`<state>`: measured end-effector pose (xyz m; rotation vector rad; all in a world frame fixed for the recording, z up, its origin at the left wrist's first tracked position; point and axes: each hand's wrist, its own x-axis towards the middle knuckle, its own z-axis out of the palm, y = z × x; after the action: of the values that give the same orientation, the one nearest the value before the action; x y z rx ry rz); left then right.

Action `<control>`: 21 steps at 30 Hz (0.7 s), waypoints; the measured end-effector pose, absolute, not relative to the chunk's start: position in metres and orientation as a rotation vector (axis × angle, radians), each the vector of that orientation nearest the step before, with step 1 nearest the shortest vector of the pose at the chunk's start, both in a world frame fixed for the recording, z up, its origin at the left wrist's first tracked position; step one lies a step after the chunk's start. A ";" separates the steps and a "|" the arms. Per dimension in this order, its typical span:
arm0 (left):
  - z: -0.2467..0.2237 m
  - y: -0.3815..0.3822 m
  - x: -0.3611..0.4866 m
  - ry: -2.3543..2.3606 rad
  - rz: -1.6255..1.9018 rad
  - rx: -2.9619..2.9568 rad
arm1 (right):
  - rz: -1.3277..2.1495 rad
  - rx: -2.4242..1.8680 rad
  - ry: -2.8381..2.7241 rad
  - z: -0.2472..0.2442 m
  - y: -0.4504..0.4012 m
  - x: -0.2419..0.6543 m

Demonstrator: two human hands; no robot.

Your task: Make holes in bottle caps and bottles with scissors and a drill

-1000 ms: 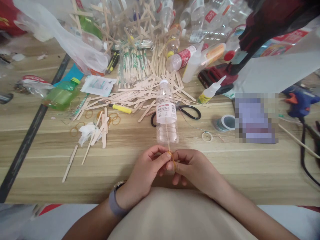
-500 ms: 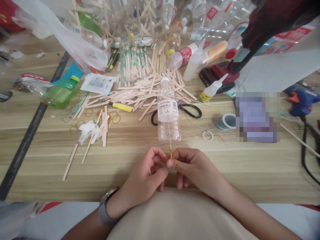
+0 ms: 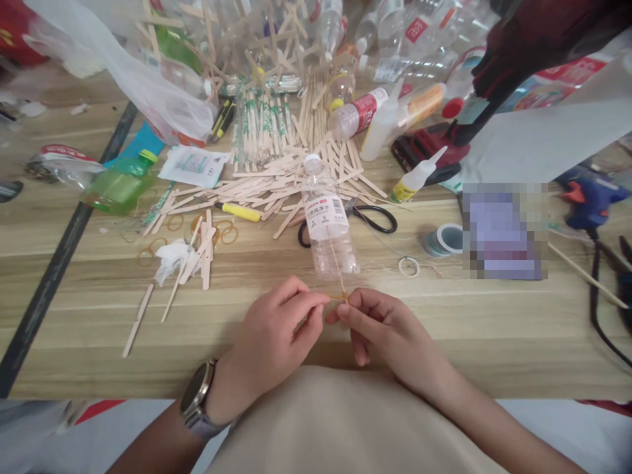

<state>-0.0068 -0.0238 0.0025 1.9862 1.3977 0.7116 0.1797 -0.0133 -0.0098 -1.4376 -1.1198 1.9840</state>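
Observation:
A clear plastic water bottle (image 3: 328, 224) with a white label lies on the table, its cap pointing away from me. A thin wooden stick (image 3: 336, 263) runs from over the bottle toward my body. My right hand (image 3: 385, 322) pinches the near end of this stick between thumb and fingers. Wound round the stick there is a yellowish rubber band (image 3: 338, 298), stretched out to the left. My left hand (image 3: 284, 322), with a watch on its wrist, is closed in a pinch on the band's stretched end.
Black-handled scissors (image 3: 375, 218) lie partly under the bottle. Flat craft sticks (image 3: 276, 184) pile up behind it, near a yellow cutter (image 3: 241, 211). Rubber bands (image 3: 227, 232) lie at left. A wire spool (image 3: 447, 240), a glue bottle (image 3: 417, 176) and a glue gun (image 3: 595, 197) stand right.
My left hand has pulled the rubber band out leftward from the stick. The bottle has tilted slightly, its cap shifting left, and the stick's near end has moved a little right.

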 end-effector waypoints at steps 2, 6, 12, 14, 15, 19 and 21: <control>0.000 -0.022 -0.003 1.458 0.690 2.155 | 1.983 -1.408 -1.105 -0.010 -0.014 0.179; -0.004 -0.021 0.006 1.570 0.566 2.223 | 1.995 -1.343 -1.123 -0.014 -0.015 0.179; -0.007 -0.020 0.009 1.576 0.502 2.090 | 2.060 -1.208 -1.110 -0.020 -0.019 0.179; -0.008 -0.018 0.009 1.550 0.491 2.001 | 2.094 -1.181 -1.100 -0.019 -0.019 0.178; -0.009 -0.017 0.009 1.539 0.492 1.938 | 2.109 -1.174 -1.101 -0.018 -0.020 0.178; -0.008 -0.006 0.006 1.408 0.529 1.616 | 2.107 -1.180 -1.101 -0.014 -0.022 0.177; -0.007 0.001 0.001 1.311 0.504 1.497 | 2.109 -1.190 -1.090 -0.013 -0.024 0.177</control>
<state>0.0005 0.0007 -0.0066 1.4966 1.3109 0.5039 0.1770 -0.0244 -0.0132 -1.1899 -1.0895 2.1090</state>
